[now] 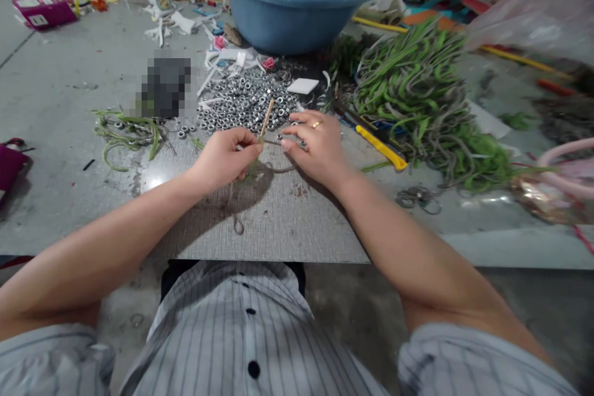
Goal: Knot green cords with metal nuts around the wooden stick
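My left hand (228,158) is closed in a pinch, with a thin wooden stick (268,116) rising from between its thumb and fingers. A grey cord (273,142) runs from beside that pinch to my right hand (319,147), whose thumb and fingertips are bent around its end; the exact grip there is partly hidden. Some green strand shows under my left fingers. Below, a loop of cord (238,224) hangs over the table. Just beyond both hands lies a spread pile of metal nuts (241,105), a few of them close to my right fingertips.
A large blue basin (288,18) stands behind the nuts. To the right are a yellow utility knife (381,147) and a heap of green and grey cords (413,93). More green cords (132,136) lie left, near a blurred-out dark object (166,86). The table's front edge is close to my body.
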A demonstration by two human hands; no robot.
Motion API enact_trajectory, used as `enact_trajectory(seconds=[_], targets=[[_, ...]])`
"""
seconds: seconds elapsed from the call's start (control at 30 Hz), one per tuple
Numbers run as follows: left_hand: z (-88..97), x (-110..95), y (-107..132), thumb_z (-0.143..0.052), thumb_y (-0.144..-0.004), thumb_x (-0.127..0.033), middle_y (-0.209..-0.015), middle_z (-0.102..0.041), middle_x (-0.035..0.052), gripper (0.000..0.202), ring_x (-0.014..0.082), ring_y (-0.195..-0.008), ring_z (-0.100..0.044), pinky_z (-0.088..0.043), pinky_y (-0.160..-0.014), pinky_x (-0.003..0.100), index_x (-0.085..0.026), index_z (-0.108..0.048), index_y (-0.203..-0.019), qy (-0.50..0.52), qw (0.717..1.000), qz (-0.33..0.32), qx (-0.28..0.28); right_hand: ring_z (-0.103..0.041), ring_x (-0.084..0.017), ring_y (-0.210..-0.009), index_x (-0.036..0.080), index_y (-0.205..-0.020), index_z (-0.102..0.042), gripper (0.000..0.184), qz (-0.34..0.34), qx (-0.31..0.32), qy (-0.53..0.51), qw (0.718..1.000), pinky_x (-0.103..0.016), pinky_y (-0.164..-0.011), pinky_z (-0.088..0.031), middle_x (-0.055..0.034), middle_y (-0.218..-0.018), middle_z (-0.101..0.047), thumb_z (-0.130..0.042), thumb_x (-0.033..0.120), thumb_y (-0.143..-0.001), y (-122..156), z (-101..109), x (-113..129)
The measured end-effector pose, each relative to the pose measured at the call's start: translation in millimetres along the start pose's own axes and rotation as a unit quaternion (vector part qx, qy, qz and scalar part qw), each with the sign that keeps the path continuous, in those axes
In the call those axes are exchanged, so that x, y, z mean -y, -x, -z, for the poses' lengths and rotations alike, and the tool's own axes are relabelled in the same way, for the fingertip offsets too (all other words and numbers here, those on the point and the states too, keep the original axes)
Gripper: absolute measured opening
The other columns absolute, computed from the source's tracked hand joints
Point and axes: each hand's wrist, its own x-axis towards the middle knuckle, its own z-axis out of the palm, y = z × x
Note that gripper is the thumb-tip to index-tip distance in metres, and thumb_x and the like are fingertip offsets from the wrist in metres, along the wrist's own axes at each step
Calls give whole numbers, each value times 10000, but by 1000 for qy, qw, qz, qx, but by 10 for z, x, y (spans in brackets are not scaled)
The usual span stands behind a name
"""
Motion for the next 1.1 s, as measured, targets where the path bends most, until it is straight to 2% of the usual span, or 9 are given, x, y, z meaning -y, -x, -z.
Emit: enact_trajectory(seconds=[0.13,0.27,0.4,0.5,0.6,0.83,1.0,1.1], targets=[[33,-31,-15,-530,-801,-213,-437,-403,-62,137,66,-359,-400,-300,-365,197,-204,-466,-680,92,995,40,8,-497,-348,-1258,245,-934,-725,228,-70,23,63,995,-662,-1035,-271,-105,-1245,-665,-519,330,-890,0,-90,-128],[68,-46,-25,-528,-807,-227,-521,-473,-27,136,59,-377,-399,-298,-357,209,-199,-467,-689,117,992,47,28,-523,-328,-1218,251,-931,-730,267,-71,27,66,995,-705,-1043,-204,-84,-1193,-696,-465,272,-910,1,-98,-114],[106,-26,-26,-509,-849,-250,-681,-599,27,157,34,-386,-405,-317,-357,209,-195,-458,-711,91,995,39,33,-560,-328,-1128,232,-885,-740,269,-55,26,55,997,-677,-1036,-221,-108,-1126,-711,-472,245,-896,-8,-60,-82],[130,-9,-25,-498,-876,-282,-832,-676,65,146,23,-387,-422,-335,-363,212,-190,-494,-763,86,995,33,46,-578,-312,-1051,237,-852,-742,264,-37,31,35,998,-603,-994,-302,-105,-1059,-715,-481,218,-878,-10,-54,-101],[142,-16,-25,-517,-861,-290,-911,-705,66,116,32,-402,-458,-341,-366,218,-194,-518,-796,112,991,47,51,-582,-296,-1011,241,-856,-738,252,-28,31,25,999,-528,-931,-358,-95,-1003,-720,-493,181,-857,-3,-58,-128],[141,-55,-19,-519,-857,-273,-816,-696,31,76,58,-412,-492,-397,-393,247,-202,-525,-831,100,991,66,56,-600,-291,-961,239,-867,-690,195,-49,28,39,998,-493,-875,-346,-79,-952,-730,-516,161,-823,7,-9,-72],[131,-57,-17,-542,-852,-255,-599,-574,-8,103,66,-392,-474,-379,-371,222,-198,-494,-781,139,986,73,63,-624,-266,-847,236,-892,-639,168,-81,24,13,996,-496,-879,-357,-68,-900,-733,-544,158,-778,-4,10,-70],[113,-68,-9,-560,-850,-241,-561,-523,-33,131,73,-385,-463,-372,-375,231,-201,-493,-745,144,985,77,47,-638,-262,-836,239,-849,-625,116,-97,24,-21,995,-504,-893,-384,-64,-876,-726,-576,167,-771,-12,36,-51]])
